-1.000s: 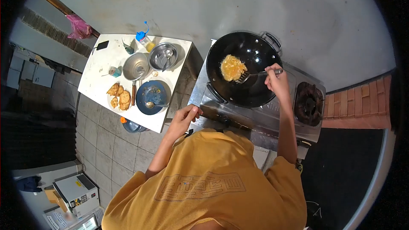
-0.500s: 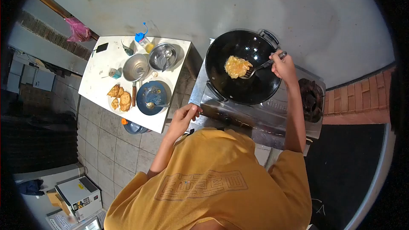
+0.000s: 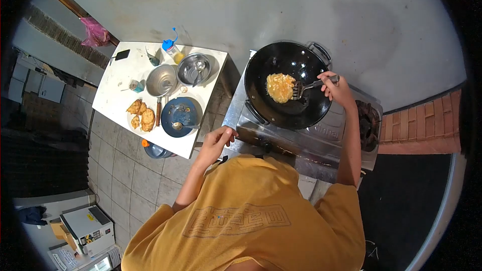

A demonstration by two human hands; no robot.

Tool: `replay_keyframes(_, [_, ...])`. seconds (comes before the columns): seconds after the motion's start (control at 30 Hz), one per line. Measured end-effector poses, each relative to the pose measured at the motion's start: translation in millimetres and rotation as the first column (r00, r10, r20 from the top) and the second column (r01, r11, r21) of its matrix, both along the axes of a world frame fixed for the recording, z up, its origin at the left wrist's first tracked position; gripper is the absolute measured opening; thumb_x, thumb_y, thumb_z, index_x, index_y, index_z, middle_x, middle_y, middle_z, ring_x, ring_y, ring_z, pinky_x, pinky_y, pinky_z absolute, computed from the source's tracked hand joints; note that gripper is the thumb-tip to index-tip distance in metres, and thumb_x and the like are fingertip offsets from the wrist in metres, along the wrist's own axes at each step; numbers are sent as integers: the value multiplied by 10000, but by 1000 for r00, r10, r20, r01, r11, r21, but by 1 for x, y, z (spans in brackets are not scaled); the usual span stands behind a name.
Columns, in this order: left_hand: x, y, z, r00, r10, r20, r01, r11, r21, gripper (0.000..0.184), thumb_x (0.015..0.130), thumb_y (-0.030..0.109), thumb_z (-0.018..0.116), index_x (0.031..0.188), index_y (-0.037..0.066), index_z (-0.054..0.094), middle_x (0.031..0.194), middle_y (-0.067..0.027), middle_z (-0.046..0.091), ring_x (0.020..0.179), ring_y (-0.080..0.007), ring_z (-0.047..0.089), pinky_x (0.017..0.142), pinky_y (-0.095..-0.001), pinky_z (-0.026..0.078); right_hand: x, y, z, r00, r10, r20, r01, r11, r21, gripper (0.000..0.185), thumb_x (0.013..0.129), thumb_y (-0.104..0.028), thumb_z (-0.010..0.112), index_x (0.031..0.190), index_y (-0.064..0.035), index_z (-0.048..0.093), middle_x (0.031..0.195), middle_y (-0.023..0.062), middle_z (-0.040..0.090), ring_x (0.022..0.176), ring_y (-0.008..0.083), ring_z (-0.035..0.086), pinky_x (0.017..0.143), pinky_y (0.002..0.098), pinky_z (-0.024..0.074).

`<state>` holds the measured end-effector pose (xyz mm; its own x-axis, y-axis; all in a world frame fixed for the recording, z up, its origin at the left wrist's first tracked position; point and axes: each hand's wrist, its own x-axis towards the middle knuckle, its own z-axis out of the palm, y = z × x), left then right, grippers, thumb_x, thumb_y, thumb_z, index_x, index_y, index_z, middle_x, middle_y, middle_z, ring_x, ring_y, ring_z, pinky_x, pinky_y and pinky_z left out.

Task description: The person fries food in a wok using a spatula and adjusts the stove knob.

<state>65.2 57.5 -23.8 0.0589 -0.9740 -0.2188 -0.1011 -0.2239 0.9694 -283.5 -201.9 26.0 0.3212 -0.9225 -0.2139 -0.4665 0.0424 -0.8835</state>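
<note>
My right hand (image 3: 335, 90) is closed around the handle of a slotted turner (image 3: 315, 84) and reaches over a black wok (image 3: 281, 116). The turner's slotted head lies at the right edge of a yellow-orange, egg-like patty (image 3: 279, 88) in the wok's glossy bottom. Whether its tip goes under the patty is hard to tell. My left hand (image 3: 217, 144) hangs by the stove's front left corner, fingers curled in against the thumb. Nothing shows in it. The wok sits on a metal gas stove (image 3: 321, 143).
On the left, a white table (image 3: 113, 83) bears a plate of fried pieces (image 3: 147, 118), a blue pan with a spoon (image 3: 179, 113), a saucepan (image 3: 160, 79), a steel bowl (image 3: 193, 69) and a blue-capped bottle (image 3: 171, 49). A bare burner (image 3: 369, 123) is right of the wok.
The turner's head has drawn back to the right, and more of its slots show. The patty looks rounder and sits slightly lower in the wok. My left hand keeps its curled pose.
</note>
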Motion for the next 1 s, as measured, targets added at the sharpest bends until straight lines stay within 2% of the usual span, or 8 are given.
replay_keyframes(0.07, [-1,0,-2,1000,3,-12,-3,1000,-1,449,1037,383,476,953,-13,671,752,-23,584,713,-102,516,663,-256,431,-8,-5,-17,997,37,63,-36,999,-15,262,982,-244,548,1016,-26,692,702,42,630,575,96,592,538,238,494])
replay_keyframes(0.2, [-1,-1,-1,1000,-18,-24,18,1000,-6,428,1047,364,457,969,-4,663,781,-16,581,728,-94,506,674,-250,422,-12,-8,-34,983,60,174,-70,996,51,292,979,-232,549,1070,10,684,778,108,670,636,135,651,592,245,541])
replay_keyframes(0.27, [0,-1,-1,999,-36,-34,36,999,-1,404,1057,339,441,989,4,657,809,-9,577,744,-87,499,685,-244,416,-10,-7,-42,971,-9,237,4,1000,24,308,977,-221,550,1079,41,674,811,141,682,682,163,680,641,262,568])
replay_keyframes(0.4, [1,-2,-1,999,-22,-25,22,1000,8,427,1047,363,457,971,-3,664,786,-15,579,732,-94,508,677,-248,423,3,4,-42,960,-8,279,-4,999,43,316,974,-220,558,1075,57,670,812,145,682,697,178,688,660,278,579])
replay_keyframes(0.5, [2,-1,-3,1000,-5,-25,6,1000,6,452,1038,385,473,959,-14,671,771,-26,590,726,-104,524,674,-255,434,9,10,-40,962,-65,266,56,998,42,314,974,-217,560,1087,55,668,824,152,686,701,182,689,671,282,580])
replay_keyframes(0.7, [-1,-4,0,999,-21,-33,21,1000,11,441,1039,372,475,963,-19,665,773,-31,591,732,-106,533,679,-260,439,12,16,-35,938,-118,325,75,987,143,307,985,-196,557,1116,65,651,924,167,687,826,224,706,784,312,595])
replay_keyframes(0.77, [-3,-6,3,999,-23,-35,23,1000,12,439,1040,369,475,962,-21,663,774,-33,592,733,-107,534,681,-262,440,12,15,-39,901,-146,408,47,969,243,319,988,-192,556,1145,76,629,1002,174,677,910,254,700,861,332,585])
replay_keyframes(1.0, [3,-5,-2,998,-4,-58,4,1000,2,440,1041,373,471,958,-14,664,781,-28,592,733,-105,530,684,-258,438,8,16,-36,885,-170,433,33,952,305,348,988,-195,552,1174,95,602,1068,200,657,966,269,686,907,337,567])
